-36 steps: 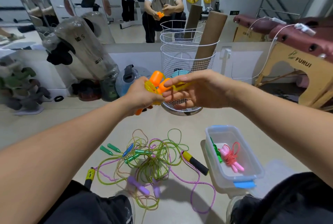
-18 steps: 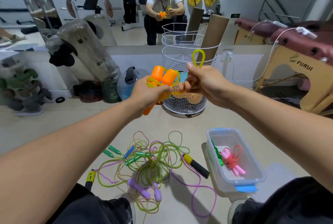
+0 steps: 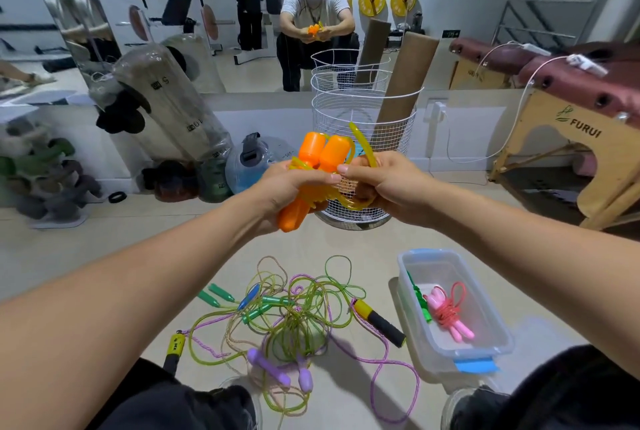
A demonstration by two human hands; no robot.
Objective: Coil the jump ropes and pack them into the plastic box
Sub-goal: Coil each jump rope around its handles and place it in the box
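My left hand (image 3: 287, 183) grips a jump rope with two orange handles (image 3: 320, 154) and a coiled yellow cord, held up in front of me. My right hand (image 3: 384, 183) pinches a loop of that yellow cord (image 3: 363, 147) beside the handles. On the floor below lies a tangle of ropes (image 3: 294, 318) with green, purple, blue and yellow-black handles. To its right stands the clear plastic box (image 3: 485, 343), holding a coiled pink rope (image 3: 448, 312) and a green one (image 3: 420, 301).
A white wire basket (image 3: 363, 111) with cardboard tubes stands just behind my hands. A wooden massage table (image 3: 561, 138) is at the right, punching bags and dumbbells at the left. A mirror wall runs along the back. My knees frame the bottom of the view.
My right hand has come back down beside the handles, bringing the yellow loop close to my left hand. Both hands sit lower and nearer together than before.
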